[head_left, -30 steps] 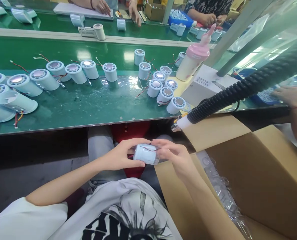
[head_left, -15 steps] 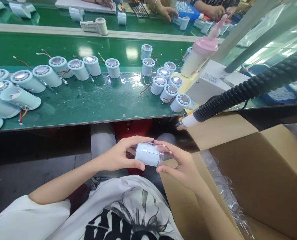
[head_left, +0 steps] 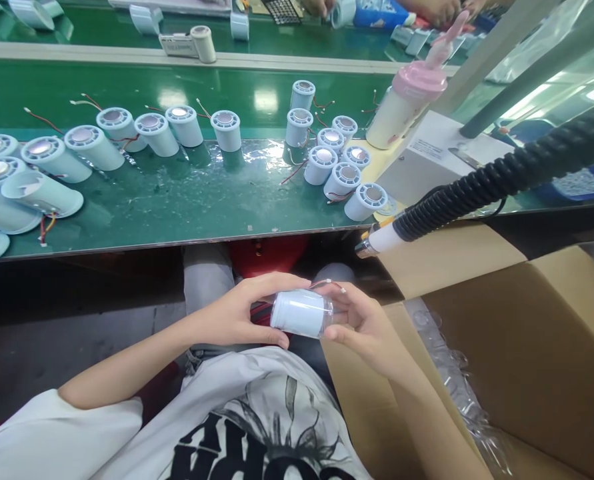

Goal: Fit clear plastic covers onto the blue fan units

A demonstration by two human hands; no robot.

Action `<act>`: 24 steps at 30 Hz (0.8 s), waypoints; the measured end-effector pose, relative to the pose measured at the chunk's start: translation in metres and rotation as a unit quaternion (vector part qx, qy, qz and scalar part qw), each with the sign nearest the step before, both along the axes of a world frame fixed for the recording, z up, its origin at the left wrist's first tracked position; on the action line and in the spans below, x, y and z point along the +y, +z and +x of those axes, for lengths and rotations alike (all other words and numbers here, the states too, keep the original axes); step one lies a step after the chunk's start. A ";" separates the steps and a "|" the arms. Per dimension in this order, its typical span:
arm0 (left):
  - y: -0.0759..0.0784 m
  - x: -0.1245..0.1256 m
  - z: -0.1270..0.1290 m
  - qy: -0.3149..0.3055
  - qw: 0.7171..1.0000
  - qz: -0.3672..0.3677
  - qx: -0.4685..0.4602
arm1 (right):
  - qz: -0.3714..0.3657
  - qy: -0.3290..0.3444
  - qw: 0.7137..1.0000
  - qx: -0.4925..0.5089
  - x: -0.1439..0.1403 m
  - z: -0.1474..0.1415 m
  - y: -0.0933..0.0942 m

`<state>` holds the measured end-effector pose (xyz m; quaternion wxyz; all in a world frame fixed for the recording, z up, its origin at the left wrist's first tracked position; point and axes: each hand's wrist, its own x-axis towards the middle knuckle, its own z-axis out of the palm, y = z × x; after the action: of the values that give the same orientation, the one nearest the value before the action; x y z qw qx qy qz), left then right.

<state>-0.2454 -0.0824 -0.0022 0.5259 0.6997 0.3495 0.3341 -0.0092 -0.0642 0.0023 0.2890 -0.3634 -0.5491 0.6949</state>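
Between both hands, above my lap, lies a light-blue cylindrical housing on its side, with a clear plastic sleeve around its right end. My left hand grips the left end, thumb below and fingers over the top. My right hand holds the clear end between thumb and fingers. A thin red wire with a small white connector sticks out above the right fingers. Similar blue housings with wires stand or lean on the green bench in front of me.
A pink-topped bottle stands right on the bench beside a white box. A black corrugated hose slants down to the bench edge. At my right is an open cardboard box with clear plastic pieces. Another person's hand is across the bench.
The blue housing has turned and shifted slightly right in my hands, and its seam is no longer visible. My right hand has moved a little right. Across the bench, a person's hand has moved back.
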 end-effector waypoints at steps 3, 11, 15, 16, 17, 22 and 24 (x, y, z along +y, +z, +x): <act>-0.001 0.000 -0.001 0.001 1.000 0.009 0.004 | -0.043 0.005 0.999 0.014 -0.001 -0.001 -0.002; 0.000 0.000 -0.002 -0.007 1.000 0.013 0.004 | -0.115 -0.011 0.993 0.028 0.004 -0.010 0.002; 0.002 0.000 -0.002 -0.005 0.998 -0.052 -0.019 | -0.123 -0.024 0.992 0.026 0.003 -0.013 0.002; 0.002 0.000 -0.002 -0.005 0.997 -0.074 -0.027 | -0.126 -0.027 0.991 0.030 0.003 -0.013 0.001; 0.003 0.000 -0.002 -0.006 0.995 -0.095 -0.036 | -0.130 -0.033 0.990 0.037 0.002 -0.013 -0.002; 0.002 0.004 0.002 -0.007 0.985 -0.161 -0.060 | -0.147 -0.062 0.986 0.054 -0.001 -0.014 -0.013; 0.001 0.005 0.004 -0.004 0.985 -0.163 -0.054 | -0.138 -0.079 0.986 0.041 -0.002 -0.015 -0.016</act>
<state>-0.2416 -0.0773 -0.0012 0.6525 0.5866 0.3680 0.3077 -0.0237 -0.0660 -0.0134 0.3124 -0.4130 -0.4051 0.7535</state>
